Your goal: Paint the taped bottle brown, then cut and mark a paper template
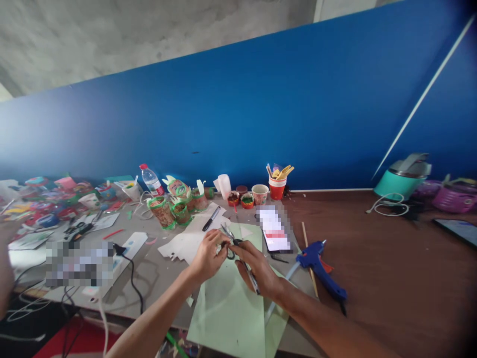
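Observation:
My left hand [208,254] is closed, its fingertips pinched at a small pair of scissors [225,230] whose blades point away from me. My right hand [260,268] is closed around a pen [251,279] that slants down across the palm side. Its fingertips also reach the scissors' dark handles, and the two hands meet there. Whether a small piece is between the fingertips I cannot tell. Under both hands lie pale green paper sheets [227,311]. White cut paper [186,243] with a black marker [211,219] lies just beyond my left hand.
Right of my hands are a phone [274,231] and a blue glue gun [320,268]. Small decorated pots [162,213], a bottle [151,180] and paper cups [277,189] line the back. A power strip [126,256] with cables lies left. Another person's arm [4,268] shows at the left edge.

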